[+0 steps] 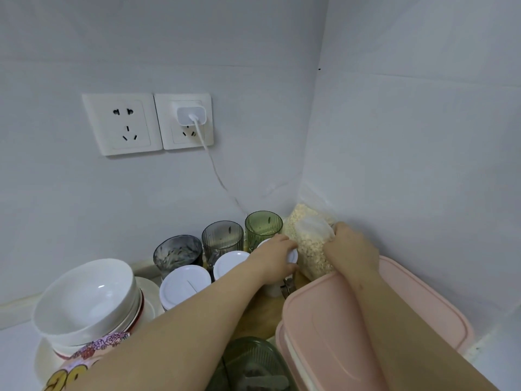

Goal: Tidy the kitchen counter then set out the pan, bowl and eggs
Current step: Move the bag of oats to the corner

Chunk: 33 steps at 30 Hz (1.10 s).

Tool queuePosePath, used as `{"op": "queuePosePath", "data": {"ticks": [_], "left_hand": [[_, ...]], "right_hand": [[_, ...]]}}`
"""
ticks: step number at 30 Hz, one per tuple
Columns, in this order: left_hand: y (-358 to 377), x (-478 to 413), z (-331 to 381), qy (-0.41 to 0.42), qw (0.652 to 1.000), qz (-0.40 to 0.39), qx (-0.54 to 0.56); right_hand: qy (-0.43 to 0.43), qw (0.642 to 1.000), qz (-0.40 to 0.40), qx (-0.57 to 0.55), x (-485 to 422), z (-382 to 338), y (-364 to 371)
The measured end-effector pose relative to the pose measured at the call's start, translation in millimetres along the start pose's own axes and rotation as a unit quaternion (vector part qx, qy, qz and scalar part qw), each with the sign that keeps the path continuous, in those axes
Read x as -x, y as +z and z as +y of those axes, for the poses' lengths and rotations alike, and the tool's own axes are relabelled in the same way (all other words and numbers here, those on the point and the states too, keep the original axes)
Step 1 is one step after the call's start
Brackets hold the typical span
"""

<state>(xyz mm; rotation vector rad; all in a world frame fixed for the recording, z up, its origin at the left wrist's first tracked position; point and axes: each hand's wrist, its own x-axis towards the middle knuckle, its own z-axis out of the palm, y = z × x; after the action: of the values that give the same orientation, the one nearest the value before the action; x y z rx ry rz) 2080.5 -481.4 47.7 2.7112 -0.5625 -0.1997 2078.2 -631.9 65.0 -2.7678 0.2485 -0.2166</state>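
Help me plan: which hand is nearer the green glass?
Left. The left hand grips a jar just in front of the glass; the right hand holds the bag to its right.

Place: a home kitchen, seen at the back corner of a counter (17,348) where two white walls met.
Crockery: white bowls (87,300) were stacked on plates near the counter's left edge.
Glassware: three tumblers (222,235) stood along the back wall.
Storage: white-lidded jars (184,286), a bag of oats (310,244) in the corner, and a pink lidded box (338,320) at the right.
Power: a double wall socket (124,124) held a plugged-in charger (189,114).
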Motion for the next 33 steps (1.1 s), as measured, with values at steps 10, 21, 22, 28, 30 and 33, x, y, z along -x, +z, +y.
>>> {"op": "queuePosePath", "data": {"ticks": [10, 21, 22, 28, 30, 33], "left_hand": [[-0.8, 0.8, 0.7, 0.004, 1.0, 0.004, 0.01], [0.9, 0.7, -0.1, -0.006, 1.0, -0.005, 0.009], [0.9, 0.7, -0.1, -0.005, 1.0, -0.005, 0.009], [1.0, 0.2, 0.6, -0.008, 1.0, -0.005, 0.009], [1.1, 0.0, 0.5, -0.008, 1.0, -0.006, 0.007], [0.5, 0.3, 1.0, -0.006, 1.0, -0.005, 0.003]], "right_hand": [[0.0, 0.984, 0.024, -0.176, -1.1, 5.1, -5.9], [0.054, 0.998, 0.043, -0.002, 2.4, 4.9, -4.7], [0.051, 0.998, 0.049, -0.001, 2.8, 4.3, -5.0], [0.009, 0.978, 0.113, -0.175, 0.4, 6.9, -6.4], [-0.008, 0.973, 0.125, -0.195, 0.4, 6.0, -5.3], [-0.018, 0.97, 0.132, -0.203, 1.4, 2.2, -3.1]]}}
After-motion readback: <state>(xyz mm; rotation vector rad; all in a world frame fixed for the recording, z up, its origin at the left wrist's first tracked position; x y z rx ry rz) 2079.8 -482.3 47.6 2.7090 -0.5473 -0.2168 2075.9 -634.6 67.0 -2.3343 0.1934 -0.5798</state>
